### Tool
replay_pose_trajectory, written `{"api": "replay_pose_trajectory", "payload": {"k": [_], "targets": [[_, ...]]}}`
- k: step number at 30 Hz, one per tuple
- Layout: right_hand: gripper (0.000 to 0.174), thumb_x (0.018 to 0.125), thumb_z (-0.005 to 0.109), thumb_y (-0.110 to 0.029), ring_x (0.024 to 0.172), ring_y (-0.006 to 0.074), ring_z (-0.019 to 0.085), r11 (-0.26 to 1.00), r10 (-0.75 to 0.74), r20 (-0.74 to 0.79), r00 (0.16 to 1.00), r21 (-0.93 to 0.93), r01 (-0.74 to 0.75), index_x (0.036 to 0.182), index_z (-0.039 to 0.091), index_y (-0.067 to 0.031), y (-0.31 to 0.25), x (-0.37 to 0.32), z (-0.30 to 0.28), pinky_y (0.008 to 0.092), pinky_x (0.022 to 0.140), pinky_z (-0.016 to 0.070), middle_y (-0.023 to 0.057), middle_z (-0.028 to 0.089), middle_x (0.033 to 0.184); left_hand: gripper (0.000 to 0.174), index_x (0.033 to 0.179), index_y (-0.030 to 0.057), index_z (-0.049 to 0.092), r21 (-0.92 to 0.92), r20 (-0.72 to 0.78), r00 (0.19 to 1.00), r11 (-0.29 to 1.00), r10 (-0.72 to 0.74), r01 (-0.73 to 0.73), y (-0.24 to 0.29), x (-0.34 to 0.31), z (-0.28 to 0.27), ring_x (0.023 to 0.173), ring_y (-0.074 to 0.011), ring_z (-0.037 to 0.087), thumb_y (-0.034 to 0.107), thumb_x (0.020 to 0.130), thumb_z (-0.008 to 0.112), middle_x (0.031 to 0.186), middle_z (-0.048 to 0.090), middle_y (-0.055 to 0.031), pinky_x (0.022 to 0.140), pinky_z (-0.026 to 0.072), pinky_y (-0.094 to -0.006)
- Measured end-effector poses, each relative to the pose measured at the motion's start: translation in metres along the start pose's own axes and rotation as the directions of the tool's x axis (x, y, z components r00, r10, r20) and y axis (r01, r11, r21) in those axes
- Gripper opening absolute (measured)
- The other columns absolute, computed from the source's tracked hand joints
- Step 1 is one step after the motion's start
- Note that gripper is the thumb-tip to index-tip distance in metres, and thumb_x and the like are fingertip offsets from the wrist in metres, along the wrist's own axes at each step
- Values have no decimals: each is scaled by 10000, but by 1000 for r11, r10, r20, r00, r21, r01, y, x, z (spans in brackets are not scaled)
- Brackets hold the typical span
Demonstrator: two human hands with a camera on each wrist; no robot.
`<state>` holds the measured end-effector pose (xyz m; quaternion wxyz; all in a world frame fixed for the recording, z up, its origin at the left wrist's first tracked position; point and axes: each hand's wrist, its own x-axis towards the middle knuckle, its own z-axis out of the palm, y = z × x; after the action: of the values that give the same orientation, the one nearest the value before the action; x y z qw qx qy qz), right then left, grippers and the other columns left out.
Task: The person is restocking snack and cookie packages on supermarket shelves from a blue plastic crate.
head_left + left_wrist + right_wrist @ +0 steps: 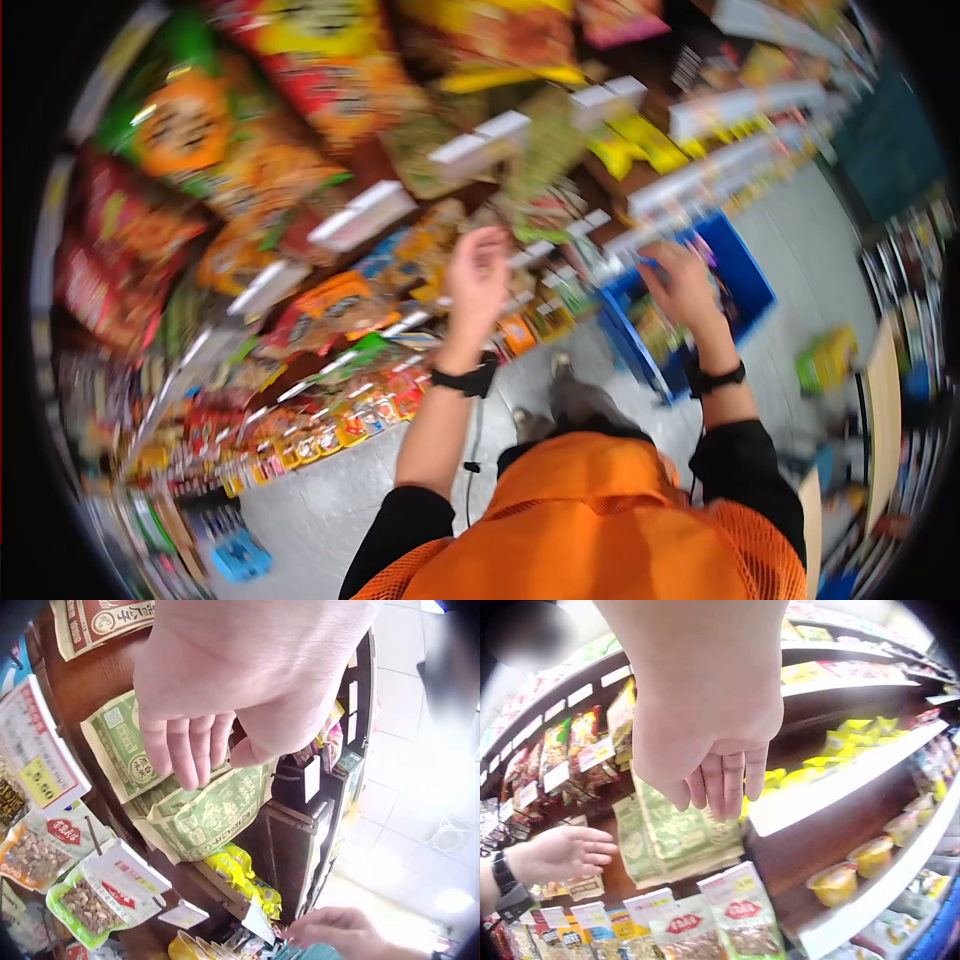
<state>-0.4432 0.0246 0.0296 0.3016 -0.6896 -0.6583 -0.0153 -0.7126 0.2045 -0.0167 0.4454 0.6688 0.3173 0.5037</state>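
My left hand (478, 275) is raised in front of the snack shelves, fingers relaxed and holding nothing. In the left wrist view it overlaps green-printed paper snack packets (214, 814) lying on a brown shelf. Off to the right, my right hand (682, 285) hangs over a blue basket (745, 270) in the head view, its fingers loosely bent around nothing. The same green packets (686, 840) show beyond the right fingers in the right wrist view, where the left hand (559, 859) appears at the side. Each wrist wears a black strap.
Price tags (41, 746) stick out along the shelf fronts. Bags of nuts (94, 900) hang below the green packets, and yellow packets (847, 750) fill the neighbouring shelf. Large chip bags (190, 130) stand at the upper left. A blue container (240, 555) is on the floor at lower left.
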Motion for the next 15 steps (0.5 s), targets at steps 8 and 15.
{"api": "replay_pose_trajectory", "payload": {"k": [8, 15], "targets": [[282, 846, 704, -225, 951, 406, 709, 755, 634, 306, 710, -443, -483, 1075, 741, -65, 110, -124, 37, 509, 827, 569, 206, 743, 971, 243, 1175, 8, 683, 286, 541, 739, 914, -401, 287, -22, -113, -57, 865, -118, 695, 133, 967, 698, 992, 763, -65, 782, 541, -289], [293, 803, 681, -175, 1010, 377, 724, 769, 631, 635, 444, -439, -464, 1059, 757, -53, 174, -194, 154, 495, 854, 585, 217, 747, 1053, 411, 1249, 42, 653, 650, 503, 570, 719, -650, 247, -20, -179, -63, 962, -313, 732, 254, 906, 733, 1091, 750, -144, 853, 573, -411]]}}
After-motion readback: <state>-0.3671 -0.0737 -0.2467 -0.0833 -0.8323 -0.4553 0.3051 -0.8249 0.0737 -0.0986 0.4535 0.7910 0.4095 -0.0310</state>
